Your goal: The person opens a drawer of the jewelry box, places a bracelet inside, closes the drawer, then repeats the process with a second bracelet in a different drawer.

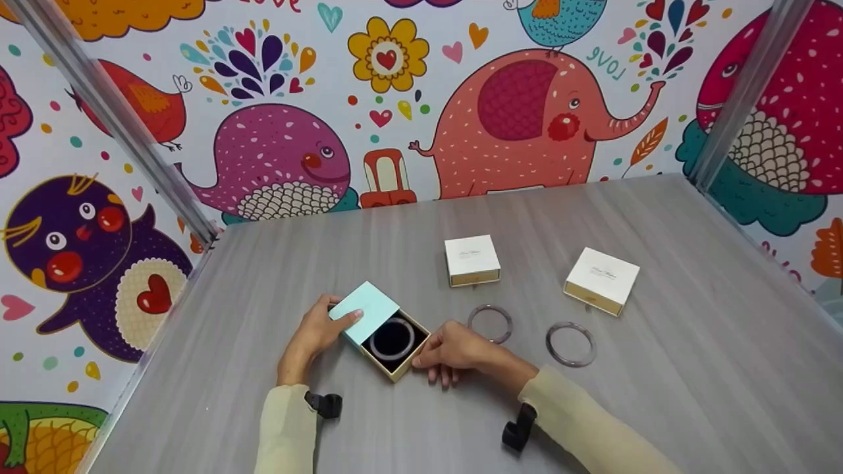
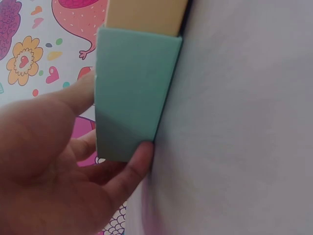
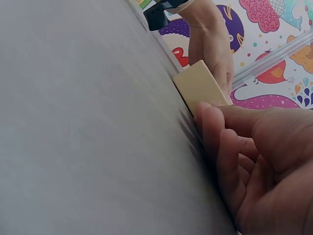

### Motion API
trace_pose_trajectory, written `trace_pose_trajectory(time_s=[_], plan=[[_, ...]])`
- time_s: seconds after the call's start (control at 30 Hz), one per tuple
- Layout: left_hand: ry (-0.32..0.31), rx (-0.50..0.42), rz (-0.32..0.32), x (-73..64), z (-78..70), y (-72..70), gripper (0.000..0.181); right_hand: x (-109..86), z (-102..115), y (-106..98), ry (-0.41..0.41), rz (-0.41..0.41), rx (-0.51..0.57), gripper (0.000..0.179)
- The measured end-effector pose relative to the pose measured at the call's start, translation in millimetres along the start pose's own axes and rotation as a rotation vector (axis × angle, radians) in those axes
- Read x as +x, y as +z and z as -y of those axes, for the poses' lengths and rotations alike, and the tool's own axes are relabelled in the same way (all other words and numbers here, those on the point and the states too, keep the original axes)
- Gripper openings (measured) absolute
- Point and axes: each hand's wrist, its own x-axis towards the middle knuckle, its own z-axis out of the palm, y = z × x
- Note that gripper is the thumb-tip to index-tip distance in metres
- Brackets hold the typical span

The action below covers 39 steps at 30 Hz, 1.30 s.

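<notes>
Box (image 1: pixel 372 321), lying flat on the table (image 1: pixel 276 257) between the two hands and turned at a slant, is partly slid open. Its cover (image 2: pixel 137 93) is smooth, pale turquoise, with crisp, straight edges. From under it comes a tray (image 1: pixel 399 372) with plain gold-tan walls and a black lining; a round, greyish bracelet (image 1: pixel 412 337) sits on that lining, its middle looking quite black.

Around the cover's far end, the left hand (image 1: pixel 321 329) is curled, its thumb on top and its other fingers along the sides. At the tray's open end, the right hand (image 1: pixel 454 345) has its fingers bent and pinches the corner, the lower fingers folded near the table.

Beyond the right hand lie a purplish-grey ring (image 1: pixel 510 322) and a second ring (image 1: pixel 549 342). Farther back stand a white carton (image 1: pixel 472 253) and another carton (image 1: pixel 602 273), both gold-sided with small lettering on top.
</notes>
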Motion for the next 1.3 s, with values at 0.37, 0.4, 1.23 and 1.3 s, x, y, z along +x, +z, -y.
trace_pose_trajectory(time_s=[0.37,0.4,1.23,1.3], plan=[[-0.001,-0.001,0.009,-0.9,2.2,-1.4,0.060,0.8,-0.5,2.0,-0.002,-0.018,-0.018,0.020],[0.000,-0.001,0.008,-0.9,1.9,-1.5,0.059,1.0,-0.3,2.2,-0.003,-0.017,-0.015,0.020],[-0.001,0.014,-0.014,-1.4,-0.1,-0.3,0.047,0.5,5.2,5.2,-0.037,-0.040,-0.045,0.019],[-0.001,0.016,-0.012,-1.4,-0.7,-0.3,0.049,0.8,5.2,4.9,-0.037,-0.040,-0.046,0.019]])
